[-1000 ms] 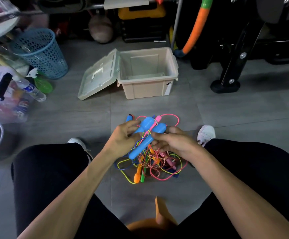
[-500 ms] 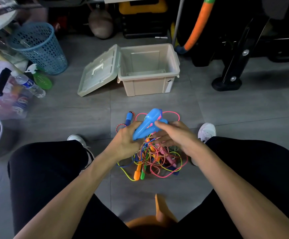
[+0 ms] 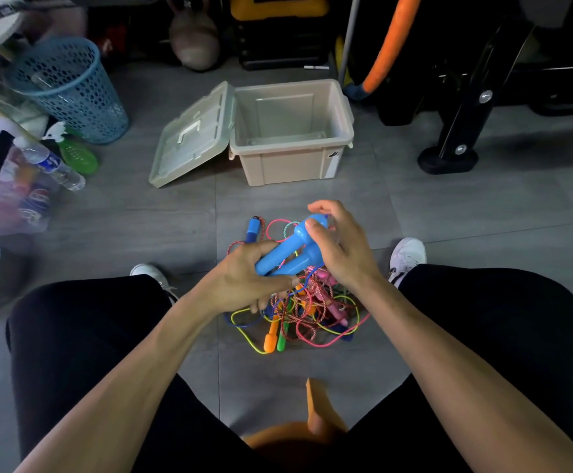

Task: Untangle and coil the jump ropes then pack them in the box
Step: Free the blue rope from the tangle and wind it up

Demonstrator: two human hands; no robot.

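Much of the rope tangle [image 3: 307,310] lies hidden beneath two hands, and its separate cords cannot be traced. A seated person in black shorts leans over a grey tiled floor [image 3: 449,213], knees framing the scene; an orange object [image 3: 316,414] at 6 o'clock is cut off and hard to identify.

The left hand [image 3: 247,281] grips the lower ends of two blue handles [image 3: 288,252], fingers curled round them. The right hand [image 3: 339,244] holds their upper ends, thumb pressed on one rounded tip, fingers bent over the top. The handles are raised just above the tangle, which rests on the floor between the person's feet, at the centre of the view. Orange and green handles [image 3: 275,337] stick out of the tangle toward 7 o'clock; a darker blue handle [image 3: 252,228] lies at 11 o'clock from the hands.

The box [image 3: 292,165], beige and open, stands at 12 o'clock, well apart from the tangle, its lid [image 3: 193,138] leaning against its left side. A blue basket [image 3: 73,93] and a bottle [image 3: 56,167] sit at 10 o'clock amid blurred clutter. Dark gym gear [image 3: 466,107] fills 1 o'clock.
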